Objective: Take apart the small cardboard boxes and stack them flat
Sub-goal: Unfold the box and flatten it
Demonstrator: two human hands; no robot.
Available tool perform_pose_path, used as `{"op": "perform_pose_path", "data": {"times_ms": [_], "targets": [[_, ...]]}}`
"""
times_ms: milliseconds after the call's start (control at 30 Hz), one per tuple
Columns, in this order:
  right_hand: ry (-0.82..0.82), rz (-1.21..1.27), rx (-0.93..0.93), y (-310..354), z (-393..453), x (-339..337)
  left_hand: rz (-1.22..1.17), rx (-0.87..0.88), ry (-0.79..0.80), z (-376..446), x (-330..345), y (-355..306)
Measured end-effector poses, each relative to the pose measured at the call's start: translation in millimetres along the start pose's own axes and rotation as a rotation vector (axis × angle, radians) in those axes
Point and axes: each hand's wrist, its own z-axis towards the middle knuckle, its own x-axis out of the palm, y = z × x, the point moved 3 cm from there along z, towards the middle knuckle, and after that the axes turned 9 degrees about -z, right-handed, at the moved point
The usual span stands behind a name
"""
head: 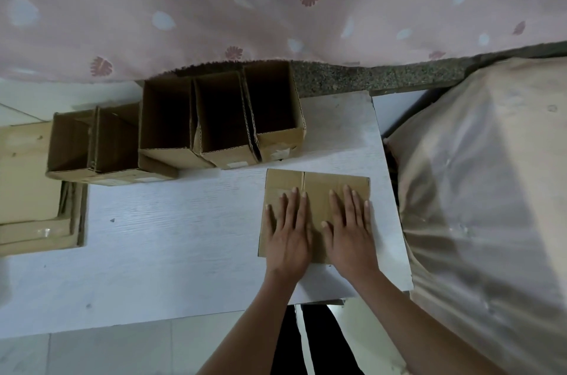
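- A white surface (171, 236) is seen from above, from a camera on the person's head.
- A flat box (316, 187), brown cardboard with a fold line down its far half, lies on the right part of the surface, near the right edge.
- The left hand (287, 233) lies palm down on the flat box, fingers straight and spread; this grip is open and presses the cardboard.
- The right hand (349, 230) lies palm down just beside the left, also on the flat box, fingers straight and spread; this grip is open too, pressing down.
- Both bare forearms reach in from the bottom edge.
- Five open boxes (221, 116) stand in a row along the far side of the surface, touching one another, their openings facing the camera.
- The two left ones are lower than the three right ones.
- A stack of flat cardboard (33, 212) sits at the left edge.
- A pink patterned cloth (214, 0) hangs across the top.
- A shiny beige cover (491, 190) fills the right side.
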Motion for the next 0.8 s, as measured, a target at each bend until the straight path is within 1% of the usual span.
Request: {"op": "perform_pose_path", "data": {"times_ms": [133,233,333,467,533,600,633,700,800], "targets": [[-0.058,-0.006,-0.017,-3.3,0.9,11.9,0.022,0.057,-0.044,11.6,3.8,7.6],[-0.073,-0.012,-0.012,-4.0,1.9,18.4,0.034,0.057,-0.059,13.1,9.2,10.7],[-0.087,-0.009,-0.014,-3.8,2.6,18.1,0.046,0.038,-0.037,15.4,9.4,8.0],[-0.031,0.014,0.027,0.6,1.5,1.6,0.059,-0.012,0.016,13.1,0.1,1.5],[0.008,0.103,0.153,2.7,1.6,-12.9,0.071,-0.041,0.061,12.7,-3.3,-2.0],[0.025,0.275,0.365,3.1,1.5,-29.0,0.094,-0.074,0.122,11.4,-5.9,-3.8],[0.059,0.407,0.492,2.0,3.0,-36.0,0.093,-0.093,0.152,12.2,-7.3,-5.2],[0.131,0.642,0.703,-4.0,9.3,-47.0,0.047,-0.140,0.216,14.3,-10.7,-11.5],[0.238,0.809,0.921,-18.9,17.8,-58.8,-0.033,-0.193,0.312,15.3,-18.3,-26.9]]}}
